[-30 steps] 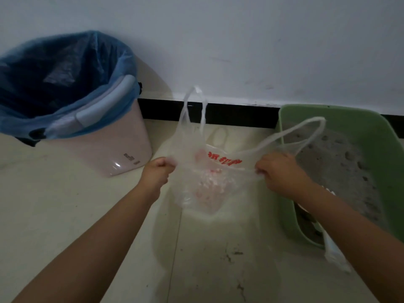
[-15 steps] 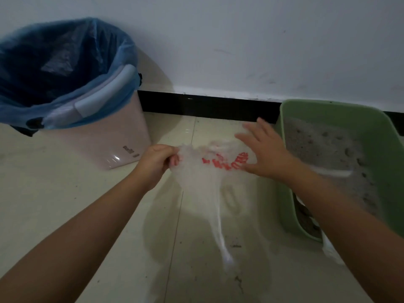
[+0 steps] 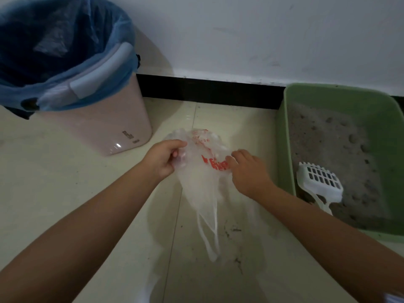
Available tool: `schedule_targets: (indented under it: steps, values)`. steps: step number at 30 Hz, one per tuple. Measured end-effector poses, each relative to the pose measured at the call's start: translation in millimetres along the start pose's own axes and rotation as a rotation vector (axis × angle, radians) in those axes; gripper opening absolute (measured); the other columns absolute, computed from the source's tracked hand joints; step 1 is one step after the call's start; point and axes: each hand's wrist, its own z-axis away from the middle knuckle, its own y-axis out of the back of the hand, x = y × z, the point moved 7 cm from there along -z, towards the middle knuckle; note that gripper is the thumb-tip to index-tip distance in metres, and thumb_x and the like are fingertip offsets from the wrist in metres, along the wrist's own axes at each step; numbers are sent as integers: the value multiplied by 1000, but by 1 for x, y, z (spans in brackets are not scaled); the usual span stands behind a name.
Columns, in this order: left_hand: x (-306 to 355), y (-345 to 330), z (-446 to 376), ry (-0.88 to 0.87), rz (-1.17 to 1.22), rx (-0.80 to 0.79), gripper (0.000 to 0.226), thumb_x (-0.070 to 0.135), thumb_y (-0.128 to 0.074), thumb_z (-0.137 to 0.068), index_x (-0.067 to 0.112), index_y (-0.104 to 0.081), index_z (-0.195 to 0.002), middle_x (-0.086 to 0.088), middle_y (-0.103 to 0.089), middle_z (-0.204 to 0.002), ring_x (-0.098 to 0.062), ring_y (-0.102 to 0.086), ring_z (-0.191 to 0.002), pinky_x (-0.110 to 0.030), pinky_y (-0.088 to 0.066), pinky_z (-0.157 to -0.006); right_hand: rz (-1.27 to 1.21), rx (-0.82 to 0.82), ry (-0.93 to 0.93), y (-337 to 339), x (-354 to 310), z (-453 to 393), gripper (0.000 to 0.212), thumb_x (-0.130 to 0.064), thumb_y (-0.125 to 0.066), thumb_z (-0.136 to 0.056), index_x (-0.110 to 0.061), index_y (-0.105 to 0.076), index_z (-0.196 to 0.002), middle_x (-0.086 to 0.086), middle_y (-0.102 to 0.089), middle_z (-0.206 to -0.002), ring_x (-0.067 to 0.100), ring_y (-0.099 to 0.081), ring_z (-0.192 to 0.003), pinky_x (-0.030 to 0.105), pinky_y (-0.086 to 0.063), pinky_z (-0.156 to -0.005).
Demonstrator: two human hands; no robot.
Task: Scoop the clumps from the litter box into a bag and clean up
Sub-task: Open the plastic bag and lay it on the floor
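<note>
Left hand (image 3: 164,159) and right hand (image 3: 248,171) fingers pinch the plastic bag (image 3: 203,182), left of the litter box (image 3: 288,136) holding 1 scoop (image 3: 320,182).

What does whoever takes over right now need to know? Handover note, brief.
Left hand: grips one edge of the plastic bag.
Right hand: fingers curled on the bag's other side at the red print.
Bag hangs between the hands above the floor, handles dangling, not opened.
Scoop lies in the litter box, untouched; clumps show in the litter.
Done: bag in hand.
Left: open bag, scoop clumps in, clean up.
</note>
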Motion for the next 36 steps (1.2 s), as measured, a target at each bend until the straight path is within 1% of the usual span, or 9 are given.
schedule_targets:
  steps: [3, 6, 8, 10, 13, 22, 28, 32, 36]
  values:
    - [3, 4, 0, -20, -149, 7, 35, -3, -53, -87, 7, -49, -54, 0, -53, -43, -8, -52, -38, -18, -49, -45, -104, 155, -11, 10, 3, -9, 27, 2, -60, -67, -6, -71, -91, 14, -68, -85, 30, -67, -82, 29, -53, -61]
    - [16, 10, 3, -259, -776, 15, 38, 14, -63, -87, 4, -46, -54, -2, -48, -48, 1, -44, -36, -14, -37, -45, -399, 45, -118, 7, 14, -14, 28, -2, -44, -90, -3, -63, -110, 17, -65, -109, 31, -58, -104, 29, -41, -77]
    - [16, 2, 10, -316, -1240, -22, 35, 38, -62, -85, 4, -67, -82, -12, -64, -84, -3, -61, -76, -16, -42, -69, -537, 48, -170, 9, 21, -16, 23, -5, -46, -91, 1, -63, -106, 22, -65, -106, 33, -59, -99, 27, -29, -66]
    - [3, -3, 11, -243, -1634, -59, 65, 60, -55, -80, 18, -53, -130, -11, -45, -140, -23, -36, -133, -32, -30, -106, -607, 57, -183, 15, 20, -15, 24, -8, -43, -91, 2, -63, -100, 24, -66, -100, 34, -60, -94, 24, -23, -59]
    - [-13, -17, 19, -224, -1820, -67, 89, 67, -54, -76, 24, -22, -147, -7, -11, -156, -32, -1, -144, -46, -12, -115, -634, 68, -136, 23, 8, -12, 28, -12, -40, -91, 2, -64, -93, 19, -62, -84, 29, -56, -80, 24, -23, -59]
    - [-3, 24, 1, -140, -1027, 163, 8, 4, -55, -85, 11, -59, -85, -10, -58, -87, -27, -55, -75, -25, -39, -59, -518, -129, -75, 9, 20, -1, 23, -8, -50, -91, 2, -65, -104, 18, -67, -105, 29, -59, -95, 24, -40, -74]
    - [-7, 20, 3, -1, -532, -98, 36, -15, -40, -87, 12, -48, -65, 7, -53, -41, -3, -47, -34, -7, -34, -36, -547, -65, -271, 3, 49, 0, 31, -6, -41, -87, 8, -67, -96, 27, -62, -102, 35, -57, -100, 30, -38, -80]
    - [-16, 13, 9, -92, -924, -253, 33, -21, -44, -81, 5, -62, -74, 3, -60, -67, -4, -57, -59, -4, -38, -49, -879, -198, -668, -9, 78, 1, 21, -2, -43, -92, 3, -64, -91, 13, -69, -68, 31, -66, -83, 32, -46, -59]
    - [-21, 33, 3, -195, -998, 26, 22, -11, -51, -83, -6, -72, -87, -15, -65, -79, -27, -60, -78, -6, -31, -52, -1783, -200, -947, -23, 78, 12, 32, -1, -34, -97, -5, -49, -69, 10, -60, -61, 22, -60, -41, 28, -46, -29]
